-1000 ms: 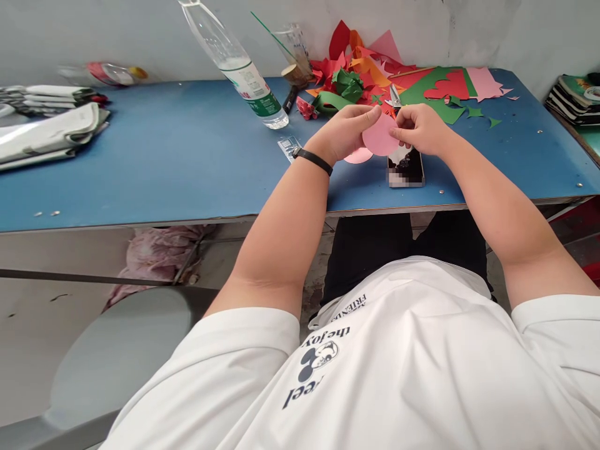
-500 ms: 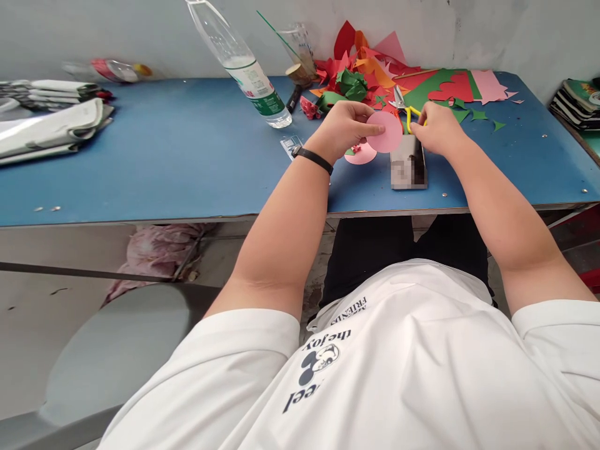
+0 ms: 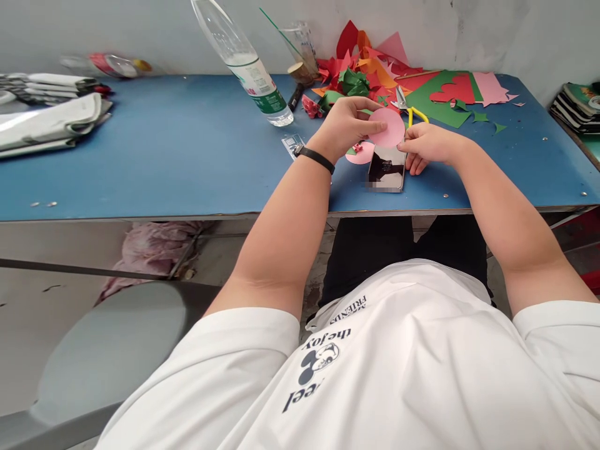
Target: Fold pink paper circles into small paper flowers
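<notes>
A pink paper disc (image 3: pixel 390 127) is pinched between the thumb and fingers of my left hand (image 3: pixel 350 125). My right hand (image 3: pixel 429 145) is at the right side of the phone (image 3: pixel 387 170), its fingers around the phone's edge. The phone lies screen up, tilted, near the table's front. Yellow-handled scissors (image 3: pixel 412 115) rest on the table just beyond my right hand. Under and left of the disc lies a second pink paper piece (image 3: pixel 359 155) with a small red and green decoration on it.
Red, orange and green paper scraps (image 3: pixel 359 69) pile up at the back. Left of them stand a plastic bottle (image 3: pixel 262 87) and a clear cup (image 3: pixel 302 47). Folded papers (image 3: pixel 51 125) lie far left; books (image 3: pixel 576 109) are far right.
My right hand has let go of the scissors, moved down and taken hold of the phone, which has shifted left. The disc in my left hand has moved slightly.
</notes>
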### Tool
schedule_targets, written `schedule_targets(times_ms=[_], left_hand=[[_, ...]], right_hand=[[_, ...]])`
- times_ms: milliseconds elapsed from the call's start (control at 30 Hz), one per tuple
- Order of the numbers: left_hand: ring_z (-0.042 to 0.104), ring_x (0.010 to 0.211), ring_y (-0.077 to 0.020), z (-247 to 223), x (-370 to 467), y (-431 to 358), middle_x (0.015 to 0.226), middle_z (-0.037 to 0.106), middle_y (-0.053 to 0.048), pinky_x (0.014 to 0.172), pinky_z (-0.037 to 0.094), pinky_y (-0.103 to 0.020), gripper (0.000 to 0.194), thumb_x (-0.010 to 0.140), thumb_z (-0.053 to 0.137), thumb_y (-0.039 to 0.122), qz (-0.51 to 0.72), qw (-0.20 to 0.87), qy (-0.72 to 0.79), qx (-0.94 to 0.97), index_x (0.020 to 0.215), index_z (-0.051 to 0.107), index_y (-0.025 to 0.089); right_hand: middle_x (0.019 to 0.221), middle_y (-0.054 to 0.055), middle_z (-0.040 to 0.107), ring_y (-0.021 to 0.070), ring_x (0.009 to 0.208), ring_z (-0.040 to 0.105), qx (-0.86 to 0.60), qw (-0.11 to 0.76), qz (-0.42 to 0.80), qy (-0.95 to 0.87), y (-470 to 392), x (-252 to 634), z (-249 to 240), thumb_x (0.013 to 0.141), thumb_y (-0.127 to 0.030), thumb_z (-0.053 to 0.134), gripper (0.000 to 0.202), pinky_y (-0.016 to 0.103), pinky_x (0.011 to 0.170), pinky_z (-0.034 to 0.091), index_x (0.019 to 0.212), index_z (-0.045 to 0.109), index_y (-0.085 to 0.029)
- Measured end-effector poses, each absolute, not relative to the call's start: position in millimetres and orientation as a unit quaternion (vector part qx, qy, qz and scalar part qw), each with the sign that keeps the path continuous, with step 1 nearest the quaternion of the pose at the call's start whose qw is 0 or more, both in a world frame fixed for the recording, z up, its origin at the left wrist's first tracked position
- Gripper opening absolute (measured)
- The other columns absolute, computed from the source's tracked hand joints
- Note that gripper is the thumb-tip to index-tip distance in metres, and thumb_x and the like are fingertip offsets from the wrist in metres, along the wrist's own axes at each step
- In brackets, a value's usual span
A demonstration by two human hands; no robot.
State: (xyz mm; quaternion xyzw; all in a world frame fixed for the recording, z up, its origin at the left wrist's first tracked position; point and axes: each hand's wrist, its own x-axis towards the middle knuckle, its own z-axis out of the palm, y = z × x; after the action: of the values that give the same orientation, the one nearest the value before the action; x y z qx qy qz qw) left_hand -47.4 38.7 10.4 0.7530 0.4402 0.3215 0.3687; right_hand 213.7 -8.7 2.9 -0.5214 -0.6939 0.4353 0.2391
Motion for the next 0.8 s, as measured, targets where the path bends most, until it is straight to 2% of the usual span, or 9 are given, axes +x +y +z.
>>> schedule_targets(times_ms=[133, 167, 233, 300, 367, 433, 500, 600, 800], left_hand=[[0.07, 0.115, -0.0327, 9.8, -46.4, 35.7, 0.097, 0.081, -0.004, 0.092, 0.054, -0.05, 0.093, 0.089, 0.081, 0.108, 0.294, 0.329, 0.427, 0.79, 0.145, 0.087, 0.034], [0.072, 0.117, -0.0344, 9.8, -45.1, 34.4, 0.095, 0.08, -0.005, 0.092, 0.055, -0.051, 0.093, 0.092, 0.076, 0.11, 0.291, 0.322, 0.429, 0.792, 0.146, 0.088, 0.036], [0.074, 0.111, -0.0346, 10.1, -40.6, 30.5, 0.098, 0.081, -0.006, 0.088, 0.057, -0.051, 0.086, 0.096, 0.074, 0.105, 0.299, 0.322, 0.43, 0.789, 0.144, 0.089, 0.036], [0.077, 0.106, -0.0357, 11.6, -33.5, 24.1, 0.1, 0.082, -0.009, 0.086, 0.061, -0.053, 0.079, 0.101, 0.074, 0.098, 0.313, 0.315, 0.417, 0.793, 0.142, 0.089, 0.032], [0.08, 0.11, -0.0376, 14.8, -25.3, 15.8, 0.102, 0.084, -0.011, 0.091, 0.066, -0.054, 0.075, 0.107, 0.074, 0.092, 0.312, 0.302, 0.392, 0.811, 0.146, 0.087, 0.03], [0.082, 0.115, -0.0384, 18.7, -18.0, 7.3, 0.104, 0.086, -0.011, 0.096, 0.069, -0.054, 0.07, 0.113, 0.075, 0.087, 0.304, 0.288, 0.379, 0.825, 0.153, 0.085, 0.03], [0.084, 0.115, -0.0383, 21.0, -13.2, 1.8, 0.103, 0.086, -0.011, 0.096, 0.07, -0.054, 0.064, 0.116, 0.077, 0.081, 0.298, 0.278, 0.381, 0.83, 0.155, 0.084, 0.031], [0.084, 0.106, -0.0359, 15.5, -9.2, 3.6, 0.094, 0.08, -0.008, 0.093, 0.071, -0.053, 0.051, 0.114, 0.086, 0.074, 0.311, 0.282, 0.372, 0.828, 0.146, 0.085, 0.034], [0.073, 0.077, -0.0272, -16.1, 5.9, 26.2, 0.075, 0.059, 0.0, 0.077, 0.068, -0.046, 0.038, 0.11, 0.097, 0.061, 0.388, 0.332, 0.309, 0.802, 0.108, 0.076, 0.03]], right_hand=[[0.075, 0.007, 0.071, 0.0457, 0.094, 0.077, -0.549, 0.263, 0.392, -0.689, -18.9, 217.8, 12.2, 0.087, -0.037, 0.112, 0.054, 0.056, 0.059, 0.068, 0.104, 0.061, -0.042], [0.078, 0.006, 0.074, 0.0421, 0.092, 0.077, -0.566, 0.274, 0.375, -0.681, -22.3, 218.3, 16.4, 0.088, -0.03, 0.112, 0.058, 0.053, 0.063, 0.067, 0.106, 0.057, -0.039], [0.085, 0.002, 0.078, 0.0339, 0.083, 0.079, -0.593, 0.314, 0.347, -0.656, -30.5, 216.6, 26.9, 0.095, -0.021, 0.108, 0.061, 0.049, 0.074, 0.067, 0.11, 0.05, -0.035], [0.09, 0.003, 0.082, 0.0326, 0.087, 0.083, -0.588, 0.348, 0.369, -0.63, -39.7, 212.4, 37.7, 0.111, -0.022, 0.093, 0.047, 0.047, 0.078, 0.067, 0.114, 0.047, -0.034], [0.091, 0.003, 0.083, 0.0311, 0.088, 0.085, -0.578, 0.369, 0.375, -0.624, -48.3, 209.3, 44.6, 0.119, -0.02, 0.081, 0.038, 0.044, 0.079, 0.066, 0.113, 0.045, -0.033], [0.088, 0.001, 0.081, 0.0316, 0.085, 0.085, -0.578, 0.384, 0.361, -0.623, -55.2, 210.9, 44.1, 0.124, -0.029, 0.08, 0.037, 0.043, 0.078, 0.066, 0.113, 0.046, -0.032], [0.087, 0.001, 0.079, 0.0336, 0.087, 0.086, -0.569, 0.392, 0.348, -0.633, -60.6, 218.1, 35.4, 0.126, -0.052, 0.085, 0.042, 0.045, 0.078, 0.068, 0.116, 0.05, -0.032], [0.091, 0.003, 0.08, 0.0368, 0.096, 0.087, -0.543, 0.4, 0.308, -0.671, -66.9, 235.1, 12.0, 0.113, -0.077, 0.1, 0.061, 0.048, 0.081, 0.071, 0.122, 0.059, -0.032], [0.094, 0.002, 0.074, 0.0341, 0.098, 0.085, -0.46, 0.476, 0.307, -0.683, -74.3, 259.7, -32.5, 0.093, -0.074, 0.117, 0.07, 0.049, 0.085, 0.078, 0.119, 0.067, -0.032]])
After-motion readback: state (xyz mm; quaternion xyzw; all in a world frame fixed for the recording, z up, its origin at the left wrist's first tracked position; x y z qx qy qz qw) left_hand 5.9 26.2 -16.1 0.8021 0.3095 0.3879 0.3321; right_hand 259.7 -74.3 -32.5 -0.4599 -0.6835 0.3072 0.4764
